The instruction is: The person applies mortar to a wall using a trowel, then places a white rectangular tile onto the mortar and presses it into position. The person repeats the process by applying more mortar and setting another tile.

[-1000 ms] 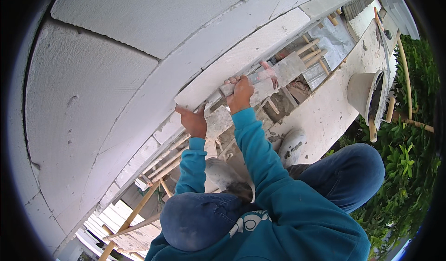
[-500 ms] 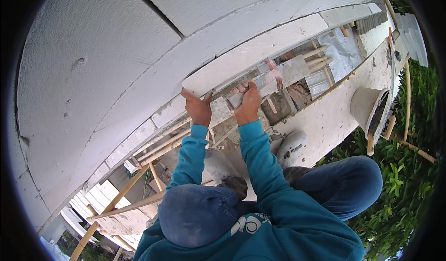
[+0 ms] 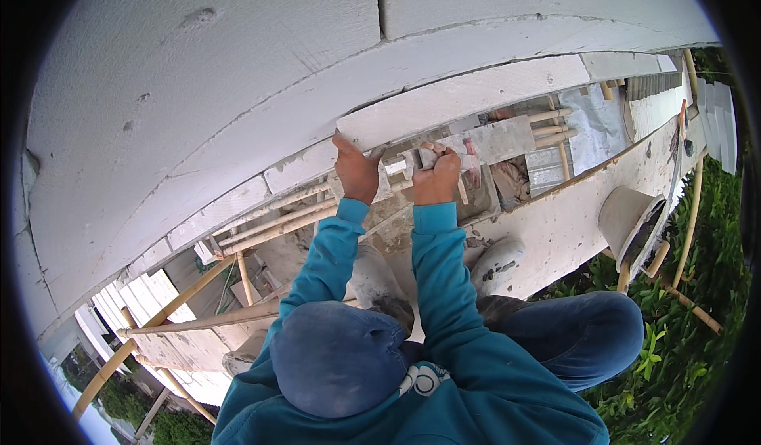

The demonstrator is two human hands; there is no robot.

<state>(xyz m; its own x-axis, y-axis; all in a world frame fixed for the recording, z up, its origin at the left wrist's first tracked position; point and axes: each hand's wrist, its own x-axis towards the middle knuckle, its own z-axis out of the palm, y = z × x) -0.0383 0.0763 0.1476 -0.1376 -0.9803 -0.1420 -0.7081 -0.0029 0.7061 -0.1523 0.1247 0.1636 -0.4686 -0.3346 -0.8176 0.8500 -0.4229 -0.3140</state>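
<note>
My left hand [image 3: 357,174] is raised to the white block wall, with the index finger at the lower left corner of a long pale block [image 3: 476,90]. Its thumb stands apart from the index finger, and the other fingers are mostly hidden. Just to the right, my right hand [image 3: 437,177] is closed round a greyish thing just below the same block. What that thing is I cannot make out. A red-marked patch [image 3: 471,153] shows just right of the right hand.
Bamboo poles [image 3: 277,227] run below the wall at left. A dusty plank [image 3: 555,215] with splashes stretches to the right, bearing a mortar-stained bucket [image 3: 626,219]. Green foliage [image 3: 674,350] lies beyond it. My bent knees in jeans [image 3: 571,338] are close below my arms.
The view has swung, so the wall sits lower and flatter. My left hand stays at the block's corner; the fingers of my right hand have turned over, with the palm side less visible.
</note>
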